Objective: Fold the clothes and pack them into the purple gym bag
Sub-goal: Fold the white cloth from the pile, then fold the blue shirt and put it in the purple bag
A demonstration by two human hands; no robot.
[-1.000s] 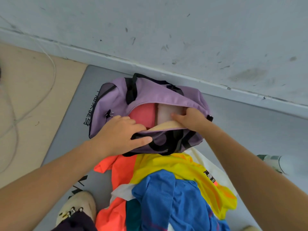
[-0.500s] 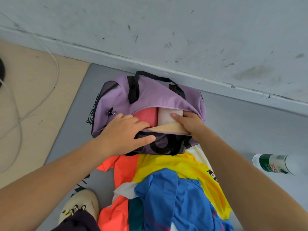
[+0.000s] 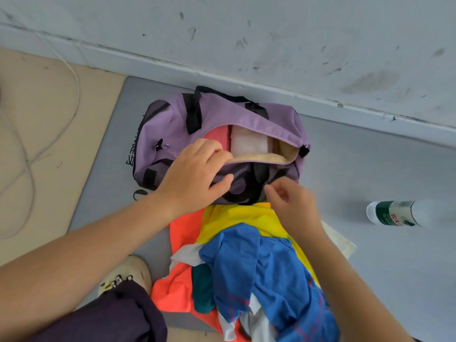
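Compared with half a second ago, my right hand [image 3: 290, 202] has come out of the purple fabric gym bag [image 3: 222, 134] and is now just in front of it, above the far edge of the yellow garment [image 3: 237, 215]. Its fingers are loosely curled, thumb and forefinger close together, and I cannot tell if they pinch anything. The folded white garment [image 3: 249, 143] that this hand was touching now lies free inside the bag, beside a folded coral-pink garment [image 3: 218, 134].

My left hand [image 3: 195, 176] stays on the near lip of the bag opening: the fingers are hooked over the beige lining edge [image 3: 261, 157] and the thumb presses on the outside, so it holds the opening wide.

There is black writing on the grey floor mat [image 3: 370, 156] by the left end of the bag, but I cannot read it. The clear plastic bottle [image 3: 394, 213] with a green and white label lies on its side toward the right edge of the mat; its print is too small to read.

The bag sits at the far side of the mat, near the baseboard of the grey wall [image 3: 271, 40]. The pile of unfolded clothes, orange [image 3: 182, 233], yellow and blue [image 3: 246, 257], lies between the bag and me, under my right forearm.
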